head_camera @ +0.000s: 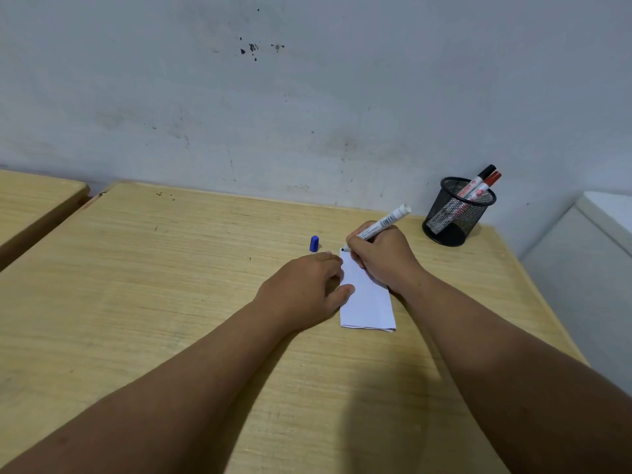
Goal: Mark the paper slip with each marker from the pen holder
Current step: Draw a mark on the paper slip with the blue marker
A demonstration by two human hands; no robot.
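Observation:
A white folded paper slip [369, 302] lies on the wooden desk [136, 285]. My right hand [383, 258] grips an uncapped white marker [386, 222], its tip touching the slip's far left corner. My left hand [307, 285] rests flat on the slip's left edge, fingers spread, pinning it down. A blue marker cap [314, 243] stands on the desk just beyond my left hand. A black mesh pen holder [456, 213] stands at the desk's back right, holding a black-capped marker [485, 172] and a red-capped marker [492, 179].
A grey scuffed wall [307, 97] runs right behind the desk. A second wooden desk [34, 200] adjoins on the left with a narrow gap. A white cabinet or appliance [588, 254] stands beyond the desk's right edge.

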